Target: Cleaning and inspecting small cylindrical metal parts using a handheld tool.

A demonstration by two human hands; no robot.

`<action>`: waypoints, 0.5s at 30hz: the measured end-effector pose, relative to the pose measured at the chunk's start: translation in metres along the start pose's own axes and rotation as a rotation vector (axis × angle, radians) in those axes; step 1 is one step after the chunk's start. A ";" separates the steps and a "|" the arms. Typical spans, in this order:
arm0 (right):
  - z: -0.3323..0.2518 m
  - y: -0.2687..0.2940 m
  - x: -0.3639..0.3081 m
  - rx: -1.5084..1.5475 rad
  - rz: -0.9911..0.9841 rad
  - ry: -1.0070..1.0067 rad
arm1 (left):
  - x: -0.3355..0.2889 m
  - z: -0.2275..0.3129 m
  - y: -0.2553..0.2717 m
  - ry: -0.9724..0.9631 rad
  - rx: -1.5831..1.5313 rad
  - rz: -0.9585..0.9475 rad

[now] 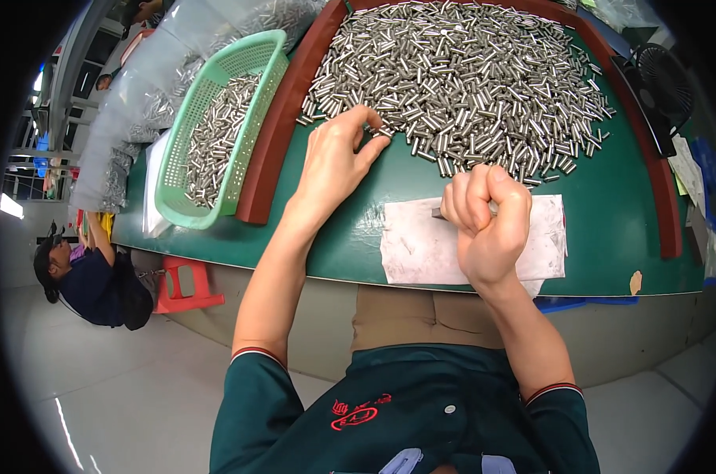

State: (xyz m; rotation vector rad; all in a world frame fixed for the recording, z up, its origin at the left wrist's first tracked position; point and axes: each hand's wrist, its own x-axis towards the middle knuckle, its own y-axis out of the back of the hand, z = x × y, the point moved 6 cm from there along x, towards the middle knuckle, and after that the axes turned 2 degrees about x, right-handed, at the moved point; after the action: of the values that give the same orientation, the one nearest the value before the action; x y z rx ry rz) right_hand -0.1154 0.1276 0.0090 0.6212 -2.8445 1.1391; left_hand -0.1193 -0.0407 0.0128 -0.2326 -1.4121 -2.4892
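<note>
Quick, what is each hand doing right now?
Left hand: fingers pinched at the edge of the pile of metal pins, picking one.
Right hand: closed in a fist over the white sheet, gripping a metal pin.

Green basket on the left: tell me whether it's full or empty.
Partly full. The green basket holds a layer of small metal pins along its bottom, well below its rim, and its mesh walls show bare above them.

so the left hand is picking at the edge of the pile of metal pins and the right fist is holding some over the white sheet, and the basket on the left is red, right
Not quite: the basket is green, not red, as the head view shows. The rest holds: the left hand picks at the edge of the pin pile, and the right fist holds pins over the white sheet.
</note>
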 end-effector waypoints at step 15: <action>-0.001 0.000 -0.001 0.019 0.004 0.009 | -0.023 -0.011 -0.020 0.416 -1.340 -0.391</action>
State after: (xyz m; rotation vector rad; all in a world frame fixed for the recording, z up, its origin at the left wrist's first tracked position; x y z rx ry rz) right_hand -0.1145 0.1284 0.0098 0.6107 -2.8317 1.1678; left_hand -0.1039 -0.0369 -0.0148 0.3415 0.5482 -3.0933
